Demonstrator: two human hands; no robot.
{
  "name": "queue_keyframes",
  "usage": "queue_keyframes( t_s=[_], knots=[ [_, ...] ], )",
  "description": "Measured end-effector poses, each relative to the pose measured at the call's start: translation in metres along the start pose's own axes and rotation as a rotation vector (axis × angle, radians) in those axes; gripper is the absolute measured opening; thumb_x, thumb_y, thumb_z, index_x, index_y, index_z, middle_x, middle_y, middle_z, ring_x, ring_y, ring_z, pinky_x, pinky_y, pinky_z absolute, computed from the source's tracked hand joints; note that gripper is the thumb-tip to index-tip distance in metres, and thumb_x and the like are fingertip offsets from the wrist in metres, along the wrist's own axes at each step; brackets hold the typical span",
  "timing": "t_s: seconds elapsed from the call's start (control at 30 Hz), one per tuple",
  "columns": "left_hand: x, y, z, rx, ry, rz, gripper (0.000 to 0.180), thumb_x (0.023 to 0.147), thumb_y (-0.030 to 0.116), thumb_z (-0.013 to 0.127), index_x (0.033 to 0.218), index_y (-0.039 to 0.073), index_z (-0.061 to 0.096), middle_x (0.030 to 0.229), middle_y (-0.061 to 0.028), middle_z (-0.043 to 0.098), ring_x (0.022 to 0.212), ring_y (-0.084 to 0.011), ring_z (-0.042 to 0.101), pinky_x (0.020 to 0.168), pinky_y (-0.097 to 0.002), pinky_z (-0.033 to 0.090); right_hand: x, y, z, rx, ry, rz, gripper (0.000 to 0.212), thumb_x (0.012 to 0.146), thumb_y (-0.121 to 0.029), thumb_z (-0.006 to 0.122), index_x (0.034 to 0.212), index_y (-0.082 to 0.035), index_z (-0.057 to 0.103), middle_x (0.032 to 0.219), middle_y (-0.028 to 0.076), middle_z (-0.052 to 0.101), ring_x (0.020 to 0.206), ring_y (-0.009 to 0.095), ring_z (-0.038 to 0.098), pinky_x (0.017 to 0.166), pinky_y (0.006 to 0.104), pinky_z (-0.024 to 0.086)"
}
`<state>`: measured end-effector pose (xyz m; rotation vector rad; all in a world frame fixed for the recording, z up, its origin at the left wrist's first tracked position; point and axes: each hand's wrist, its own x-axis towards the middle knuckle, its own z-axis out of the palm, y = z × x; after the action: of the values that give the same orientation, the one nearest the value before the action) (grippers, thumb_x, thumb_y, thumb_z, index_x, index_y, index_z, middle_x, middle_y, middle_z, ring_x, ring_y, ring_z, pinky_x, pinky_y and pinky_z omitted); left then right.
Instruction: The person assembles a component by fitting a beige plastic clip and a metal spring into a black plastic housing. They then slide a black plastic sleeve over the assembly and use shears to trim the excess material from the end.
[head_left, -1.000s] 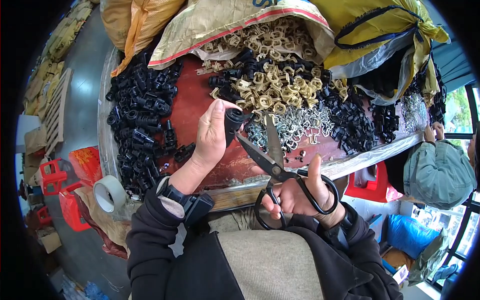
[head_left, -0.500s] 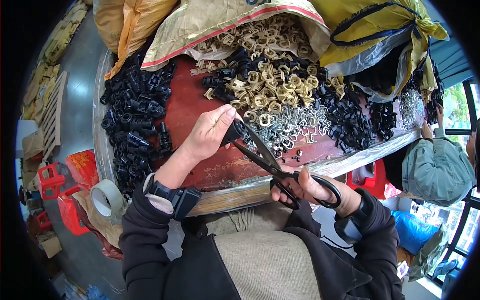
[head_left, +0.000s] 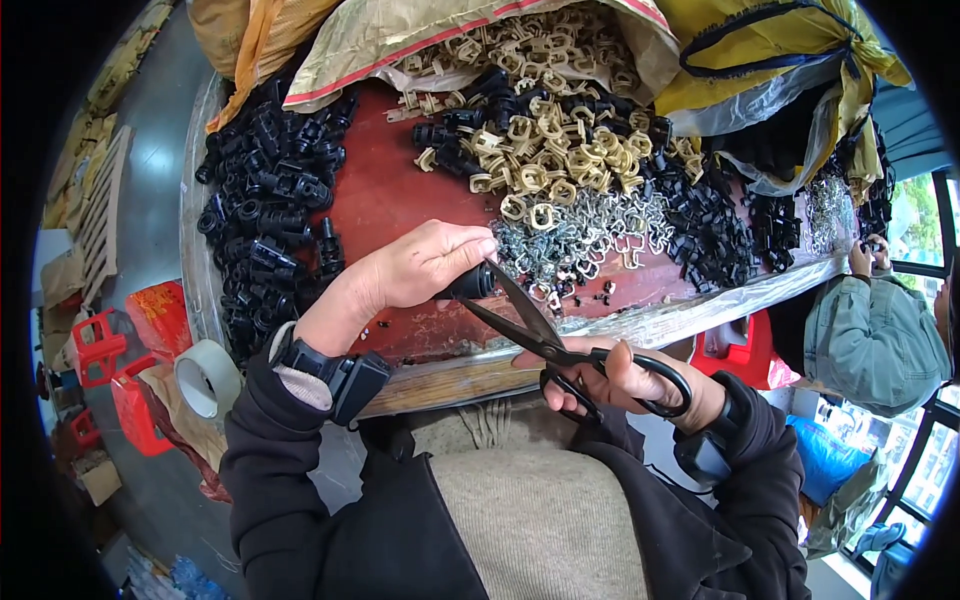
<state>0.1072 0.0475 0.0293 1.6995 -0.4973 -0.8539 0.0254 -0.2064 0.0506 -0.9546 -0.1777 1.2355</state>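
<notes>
My left hand (head_left: 425,265) is closed round a black plastic fitting (head_left: 473,284), holding it above the red tabletop (head_left: 385,190). In my right hand (head_left: 640,385) is a pair of black-handled scissors (head_left: 545,343), thumb and fingers through the loops. The scissor blades stand apart, their tips at the fitting; whether they touch it I cannot tell. Beyond the hands lie a heap of beige plastic clips (head_left: 565,150) and a pile of silvery metal clips (head_left: 590,235). My left palm and part of the fitting are hidden.
Black fittings (head_left: 270,200) are heaped on the left, small black parts (head_left: 700,230) on the right. Sacks (head_left: 400,45) stand along the back. A tape roll (head_left: 208,380) sits by the left table edge, near red stools (head_left: 140,410). Another person (head_left: 875,325) works at the far right.
My left hand has come slightly nearer and turned flatter with the fitting. The scissor blades are wider apart, with my right hand nearly in place. The other person's hands have come together.
</notes>
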Motion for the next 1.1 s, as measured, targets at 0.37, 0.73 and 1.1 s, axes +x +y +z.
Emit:
queue_keyframes(
  t_s=[0.37,0.73,1.1],
  knots=[
    [-0.006,-0.018,0.017,0.078,0.317,0.117,0.032,0.092,0.026,0.037,0.082,0.0,0.053,0.058,-0.0072,0.049,0.048,-0.0123,0.046,0.048,-0.027,0.038,0.006,0.006,0.0,0.043,0.046,-0.023,0.078,0.079,-0.063,0.038,0.125,-0.001,0.037,0.086,0.001,0.053,0.075,0.006,0.044,0.064,0.0181,0.034],
    [-0.003,-0.021,0.029,-0.315,0.583,0.067,0.038,0.094,0.03,0.032,0.082,0.001,0.053,0.059,-0.0022,0.051,0.043,-0.0072,0.045,0.042,-0.0206,0.038,0.014,0.013,0.001,0.092,0.086,-0.094,0.076,0.08,-0.061,0.039,0.125,0.001,0.037,0.087,0.002,0.051,0.078,0.006,0.044,0.062,0.0173,0.033],
    [0.002,-0.023,0.033,-0.453,0.814,0.074,0.038,0.094,0.032,0.031,0.084,0.001,0.05,0.059,-0.004,0.05,0.043,-0.0089,0.045,0.041,-0.0212,0.038,0.03,0.004,0.008,0.072,0.175,-0.064,0.098,0.064,-0.075,0.04,0.129,-0.003,0.032,0.084,0.004,0.053,0.07,0.009,0.045,0.063,0.0213,0.036]
  ],
)
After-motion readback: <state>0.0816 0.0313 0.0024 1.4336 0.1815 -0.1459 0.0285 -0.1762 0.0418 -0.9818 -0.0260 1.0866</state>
